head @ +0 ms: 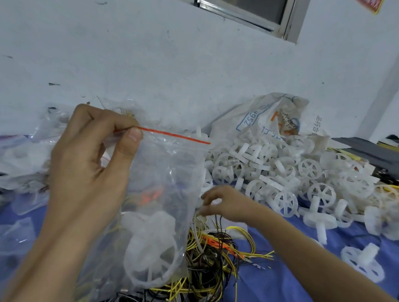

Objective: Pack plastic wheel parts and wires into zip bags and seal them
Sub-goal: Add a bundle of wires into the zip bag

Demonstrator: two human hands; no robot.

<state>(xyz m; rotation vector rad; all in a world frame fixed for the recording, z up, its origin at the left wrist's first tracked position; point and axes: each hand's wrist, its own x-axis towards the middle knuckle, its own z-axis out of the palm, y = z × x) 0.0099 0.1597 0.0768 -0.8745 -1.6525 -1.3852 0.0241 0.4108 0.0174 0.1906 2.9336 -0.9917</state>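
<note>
My left hand (93,158) pinches the top left corner of a clear zip bag (166,177) by its red seal strip and holds it up in the air. Inside the bag hang a white plastic wheel (151,253) and some wires. Lower and to the right, my right hand (225,205) reaches down with curled fingers onto a tangle of yellow, black and orange wires (218,252) and pinches a few strands. A heap of white wheel parts (286,172) lies behind that hand.
A blue cloth (279,284) covers the table. A printed white sack (266,117) lies open behind the wheel heap. Filled and empty clear bags (18,158) pile up at the left. Loose wheels (362,261) lie at the right. A white wall stands close behind.
</note>
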